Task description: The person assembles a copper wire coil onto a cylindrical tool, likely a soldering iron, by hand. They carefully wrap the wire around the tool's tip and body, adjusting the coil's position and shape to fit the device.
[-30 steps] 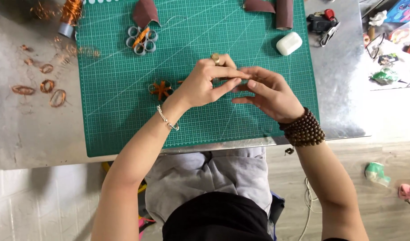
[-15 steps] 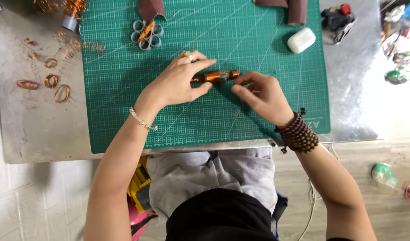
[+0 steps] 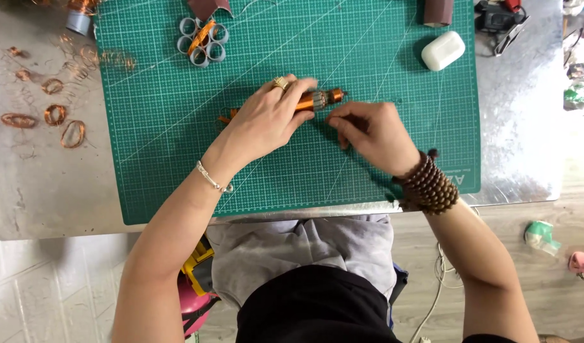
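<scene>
My left hand (image 3: pixel 266 121), with a ring on one finger, is closed around a small cylindrical motor armature (image 3: pixel 320 98) wound with copper wire, holding it just above the green cutting mat (image 3: pixel 177 127). Its copper end sticks out to the right of my fingers. My right hand (image 3: pixel 374 130), with a wooden bead bracelet at the wrist, has its fingertips pinched together right beside that end; what they pinch is too small to tell. A bit of orange copper wire (image 3: pixel 227 116) peeks out under my left hand.
A cluster of grey rings with an orange piece (image 3: pixel 202 39) lies at the mat's top left. A white oval case (image 3: pixel 442 50) and brown rolls (image 3: pixel 438 11) sit top right. Loose copper coils (image 3: pixel 54 115) lie on the metal table (image 3: pixel 38 184) at the left; tools (image 3: pixel 502 19) far right.
Both hands have shifted to the right across the mat with the armature. My right hand has drawn slightly away from its end, fingers pinched.
</scene>
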